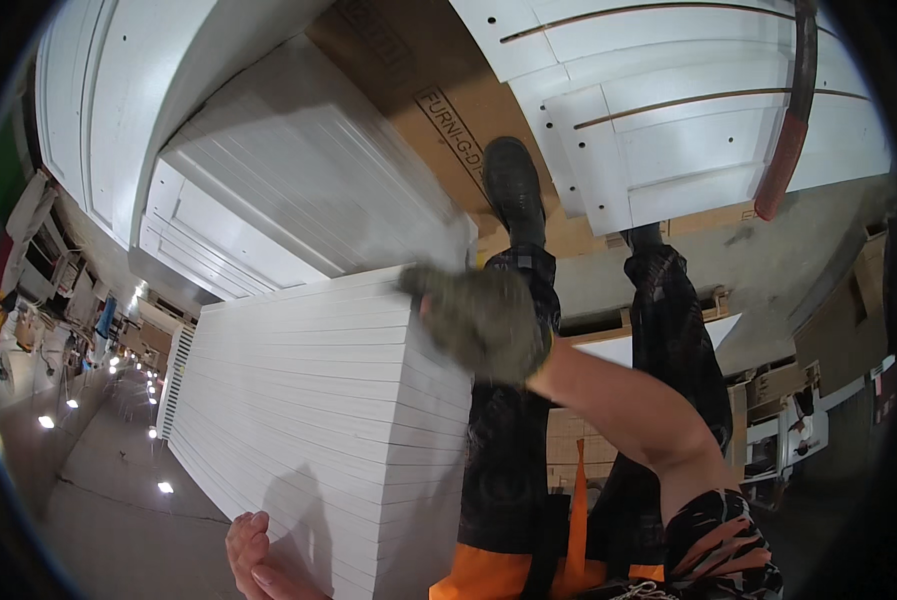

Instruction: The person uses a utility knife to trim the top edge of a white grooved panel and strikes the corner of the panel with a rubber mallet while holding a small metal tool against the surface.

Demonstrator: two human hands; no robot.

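Right grip (480,322) in a grey-green glove (498,345), dark streak-patterned sleeve (720,545), black trousers (668,330), orange waist cloth (488,572), dark boots (513,180)

Grey concrete floor (753,255) shows at the right, next to brown cardboard (448,125) that lies flat and bears dark print. A dark boot (511,185) stands on the cardboard; white drilled panels (658,140) cover part of it on the right, and a pale grooved block (298,150) borders it on the left. What supports the lined white stack (298,380) is hidden.
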